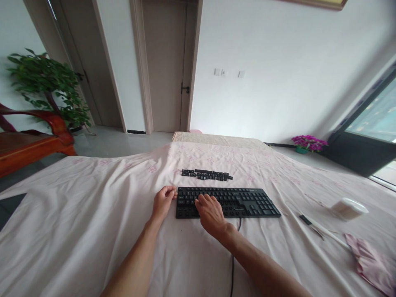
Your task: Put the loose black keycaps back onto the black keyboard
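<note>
"What lay nearest you?"

"A black cable ran toward me over the pale flowered cloth, and a piece of pink fabric lay off to the right."

"And your hands?"

"My right hand was over the left half of the black keyboard, fingers bent and drawn together down at the keys; I couldn't tell whether they had hold of anything. My left hand was at its far left corner, thumb and fingertips nearly together, and I couldn't tell what, if anything, sat between them."

"Where was the keyboard?"

"Flat on the cloth before me. To its right lay a slim tool with a black handle and a white round container."

"Beyond it?"

"Loose black keycaps in uneven rows, then purple flowers and a closed brown door."
</note>
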{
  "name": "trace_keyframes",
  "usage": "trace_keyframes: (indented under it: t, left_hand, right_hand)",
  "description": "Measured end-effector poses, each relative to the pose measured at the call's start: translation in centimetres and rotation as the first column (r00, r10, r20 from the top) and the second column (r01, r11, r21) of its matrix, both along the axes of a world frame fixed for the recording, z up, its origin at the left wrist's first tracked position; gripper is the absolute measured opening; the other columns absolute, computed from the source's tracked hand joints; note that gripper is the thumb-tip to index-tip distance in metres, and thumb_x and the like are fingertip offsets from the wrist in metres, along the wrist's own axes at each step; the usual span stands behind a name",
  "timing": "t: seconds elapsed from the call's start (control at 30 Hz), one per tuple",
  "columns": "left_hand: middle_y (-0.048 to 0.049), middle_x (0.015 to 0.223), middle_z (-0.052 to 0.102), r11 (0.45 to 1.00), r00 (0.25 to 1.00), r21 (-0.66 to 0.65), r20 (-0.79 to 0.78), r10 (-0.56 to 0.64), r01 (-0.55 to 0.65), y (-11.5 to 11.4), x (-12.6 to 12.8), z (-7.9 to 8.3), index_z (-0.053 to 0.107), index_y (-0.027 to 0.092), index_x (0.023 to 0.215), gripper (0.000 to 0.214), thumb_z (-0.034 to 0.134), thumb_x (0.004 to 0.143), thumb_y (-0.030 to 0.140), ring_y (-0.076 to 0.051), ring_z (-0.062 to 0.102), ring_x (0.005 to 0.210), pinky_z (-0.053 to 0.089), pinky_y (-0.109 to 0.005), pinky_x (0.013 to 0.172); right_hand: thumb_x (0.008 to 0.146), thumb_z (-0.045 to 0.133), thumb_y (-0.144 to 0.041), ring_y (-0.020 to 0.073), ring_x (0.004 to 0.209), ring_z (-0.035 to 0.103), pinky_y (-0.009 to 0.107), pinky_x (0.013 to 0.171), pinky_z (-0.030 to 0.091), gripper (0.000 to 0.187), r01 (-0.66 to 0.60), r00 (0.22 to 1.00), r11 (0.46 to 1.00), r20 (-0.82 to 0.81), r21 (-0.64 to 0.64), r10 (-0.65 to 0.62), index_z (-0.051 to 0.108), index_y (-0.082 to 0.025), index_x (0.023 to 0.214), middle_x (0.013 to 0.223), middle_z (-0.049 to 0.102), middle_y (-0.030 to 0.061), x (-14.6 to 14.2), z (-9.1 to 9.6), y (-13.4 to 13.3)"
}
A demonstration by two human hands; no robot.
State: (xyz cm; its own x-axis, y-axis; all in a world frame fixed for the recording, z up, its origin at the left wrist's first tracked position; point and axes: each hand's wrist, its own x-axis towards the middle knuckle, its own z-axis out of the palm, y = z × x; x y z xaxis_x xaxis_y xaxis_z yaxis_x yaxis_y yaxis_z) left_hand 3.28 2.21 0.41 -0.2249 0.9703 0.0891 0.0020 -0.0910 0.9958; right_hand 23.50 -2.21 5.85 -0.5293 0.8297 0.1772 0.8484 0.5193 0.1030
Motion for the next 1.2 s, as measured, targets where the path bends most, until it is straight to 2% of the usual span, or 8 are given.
trace_keyframes:
  t: [0.17,0.23,0.3,0.37,0.47,0.63,0.8,1.2]
  left_hand:
    - [-0.0057,0.085,0.070,1.000,1.000,0.014,0.016,-0.006,0.006,0.2,-0.1,-0.5,0.066,0.016,0.090,0.026,0.063,0.072,0.034,-0.018,0.066,0.077,0.052,-0.031,0.076]
    - [-0.0059,0.084,0.070,1.000,0.999,0.014,0.030,-0.010,0.009,0.4,-0.2,-0.7,0.067,0.016,0.091,0.027,0.064,0.072,0.035,-0.019,0.066,0.077,0.052,-0.032,0.076]
    - [-0.0063,0.085,0.070,1.000,0.999,0.008,0.047,-0.015,0.015,0.5,-0.2,-0.8,0.067,0.016,0.091,0.028,0.065,0.071,0.035,-0.019,0.066,0.077,0.052,-0.032,0.076]
    - [-0.0067,0.085,0.071,1.000,0.998,0.002,0.062,-0.017,0.017,0.6,-0.2,-0.9,0.067,0.016,0.090,0.028,0.066,0.070,0.034,-0.019,0.066,0.076,0.052,-0.031,0.075]
    - [-0.0067,0.086,0.071,1.000,0.998,-0.006,0.070,-0.008,0.009,0.7,-0.2,-0.9,0.068,0.016,0.089,0.027,0.066,0.070,0.035,-0.019,0.066,0.076,0.052,-0.031,0.075]
    - [-0.0064,0.086,0.071,1.000,0.999,0.001,0.041,-0.011,0.011,0.9,-0.3,-1.5,0.067,0.016,0.092,0.028,0.064,0.072,0.036,-0.019,0.067,0.078,0.052,-0.031,0.075]
    - [-0.0071,0.088,0.071,1.000,1.000,0.011,0.018,-0.014,0.014,1.2,-0.4,-1.8,0.066,0.015,0.094,0.029,0.062,0.074,0.035,-0.018,0.066,0.078,0.052,-0.031,0.076]
    - [-0.0074,0.086,0.071,1.000,1.000,0.002,0.019,-0.004,0.004,0.8,-0.3,-1.2,0.066,0.014,0.092,0.029,0.063,0.073,0.036,-0.017,0.067,0.075,0.052,-0.030,0.075]
  right_hand:
    - [0.083,0.046,-0.008,0.0183,0.088,0.050,0.029,0.073,0.033,0.027,0.019,0.997,0.998,-0.071,-0.060,-0.023,0.066,-0.022,0.093,0.094,0.060,0.0060,0.7,-0.1,0.6]
    - [0.088,0.044,-0.014,0.0164,0.089,0.052,0.027,0.072,0.034,0.029,0.020,0.990,0.993,-0.134,-0.119,-0.036,0.069,-0.026,0.094,0.094,0.061,0.0034,1.3,0.3,1.8]
    - [0.092,0.041,-0.019,0.0147,0.092,0.054,0.024,0.074,0.035,0.033,0.061,0.975,0.989,-0.206,-0.135,-0.088,0.069,-0.031,0.103,0.099,0.061,0.0017,1.8,0.7,3.7]
    - [0.094,0.039,-0.022,0.0150,0.097,0.053,0.024,0.077,0.036,0.035,0.150,0.954,0.984,-0.247,-0.094,-0.169,0.067,-0.032,0.113,0.104,0.061,0.0022,2.0,1.0,6.0]
    - [0.094,0.040,-0.025,0.0183,0.100,0.050,0.026,0.079,0.036,0.033,0.276,0.935,0.961,-0.221,-0.030,-0.276,0.068,-0.029,0.111,0.107,0.060,0.0052,1.7,1.0,9.3]
    - [0.094,0.040,-0.023,0.0198,0.097,0.047,0.029,0.077,0.035,0.032,0.279,0.954,0.960,-0.130,0.035,-0.272,0.072,-0.026,0.098,0.106,0.057,0.0081,0.7,-0.2,12.8]
    - [0.091,0.046,-0.022,0.0215,0.098,0.045,0.031,0.077,0.035,0.027,0.250,0.965,0.967,-0.089,0.037,-0.246,0.073,-0.023,0.086,0.103,0.058,0.0089,0.3,-1.3,14.2]
    - [0.088,0.050,-0.018,0.0217,0.100,0.047,0.031,0.080,0.033,0.021,0.209,0.977,0.978,-0.046,0.025,-0.208,0.071,-0.022,0.088,0.102,0.062,0.0090,0.2,-1.0,15.6]
